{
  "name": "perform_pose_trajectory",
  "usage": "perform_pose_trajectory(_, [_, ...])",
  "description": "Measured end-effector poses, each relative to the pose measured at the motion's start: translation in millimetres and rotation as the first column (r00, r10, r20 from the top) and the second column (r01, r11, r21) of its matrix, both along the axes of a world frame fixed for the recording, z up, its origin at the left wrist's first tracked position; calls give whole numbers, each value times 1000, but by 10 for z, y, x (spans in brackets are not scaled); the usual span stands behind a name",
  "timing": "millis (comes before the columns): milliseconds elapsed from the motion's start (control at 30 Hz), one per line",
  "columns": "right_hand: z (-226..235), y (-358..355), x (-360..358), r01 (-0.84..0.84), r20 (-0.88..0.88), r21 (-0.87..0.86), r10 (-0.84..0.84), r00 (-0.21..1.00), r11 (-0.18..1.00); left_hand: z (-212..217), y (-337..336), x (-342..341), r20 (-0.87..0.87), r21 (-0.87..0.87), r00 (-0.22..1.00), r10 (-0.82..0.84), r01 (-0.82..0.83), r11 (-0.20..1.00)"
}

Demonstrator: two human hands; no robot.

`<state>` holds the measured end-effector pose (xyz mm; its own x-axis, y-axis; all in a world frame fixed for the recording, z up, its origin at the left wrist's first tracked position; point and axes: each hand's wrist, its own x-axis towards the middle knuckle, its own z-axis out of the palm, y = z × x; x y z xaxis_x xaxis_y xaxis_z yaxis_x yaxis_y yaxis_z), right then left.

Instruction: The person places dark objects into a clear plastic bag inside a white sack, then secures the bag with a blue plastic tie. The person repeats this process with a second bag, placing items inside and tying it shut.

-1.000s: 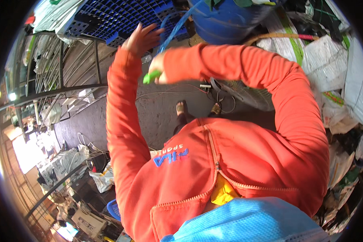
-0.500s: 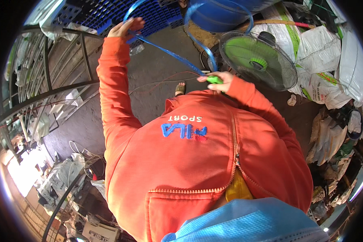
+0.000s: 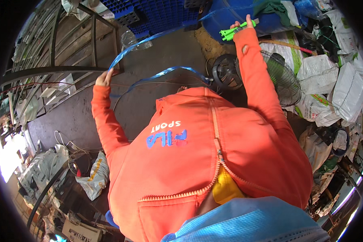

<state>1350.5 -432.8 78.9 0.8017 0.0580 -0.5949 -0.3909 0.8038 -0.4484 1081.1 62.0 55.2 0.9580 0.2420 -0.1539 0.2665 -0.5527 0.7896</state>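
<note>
My left hand (image 3: 105, 78), at the left with its fingers pinched, grips a shiny blue plastic strip (image 3: 138, 45). From there the strip runs up and right past the blue pallet toward the blue barrel. A second length of it sags in a curve over the floor, in front of my jacket. My right hand (image 3: 244, 25) is stretched out far to the right, closed around a bright green box cutter (image 3: 228, 34). A short grey blade tip shows past the fingers. Whether the strip's far end touches my right hand, I cannot tell.
A blue plastic pallet (image 3: 153, 18) lies at the far side beside a blue barrel (image 3: 218, 20). A standing fan (image 3: 284, 80) and white sacks (image 3: 318, 72) crowd the right. Metal racking (image 3: 54, 48) lines the left, with a white bag (image 3: 94, 177) lower down.
My right hand with the box cutter has swung up and to the right, away from my chest. My left hand has come down and left. The strip now stretches in a long line.
</note>
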Motion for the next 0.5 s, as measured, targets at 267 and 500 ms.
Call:
perform_pose_trajectory(267, [-177, 216, 412, -11, 445, 77, -25, 895, 997, -777, 816, -805, -304, 112, 935, 184, -156, 981])
perform_pose_trajectory(500, [-15, 711, 108, -59, 322, -107, 91, 942, 993, -683, 920, -538, -684, 583, 684, 255, 302, 754])
